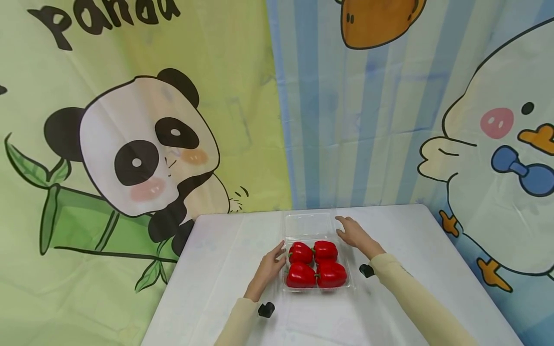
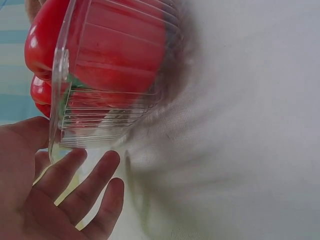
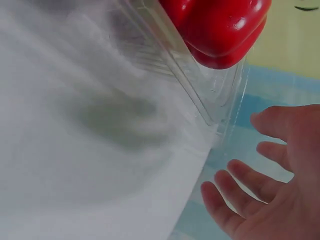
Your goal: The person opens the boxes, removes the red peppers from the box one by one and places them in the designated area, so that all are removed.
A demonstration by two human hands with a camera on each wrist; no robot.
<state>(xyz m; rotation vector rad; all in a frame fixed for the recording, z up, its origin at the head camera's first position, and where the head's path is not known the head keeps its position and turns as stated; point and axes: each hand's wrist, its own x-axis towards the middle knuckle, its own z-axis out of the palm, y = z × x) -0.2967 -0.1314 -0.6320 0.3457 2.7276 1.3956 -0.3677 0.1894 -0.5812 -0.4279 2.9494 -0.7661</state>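
Four glossy red bell peppers sit two by two in a clear ridged plastic box on the white worktop, its transparent lid folded open on the far side. The left hand, at the box's left rim, has its fingers loosely spread; contact is unclear. The right hand, grip relaxed and empty, is beside the lid's right edge.

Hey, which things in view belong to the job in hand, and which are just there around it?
Part of the job:
- four red peppers
- clear container
- its open lid

Just around:
- white table
- printed backdrop
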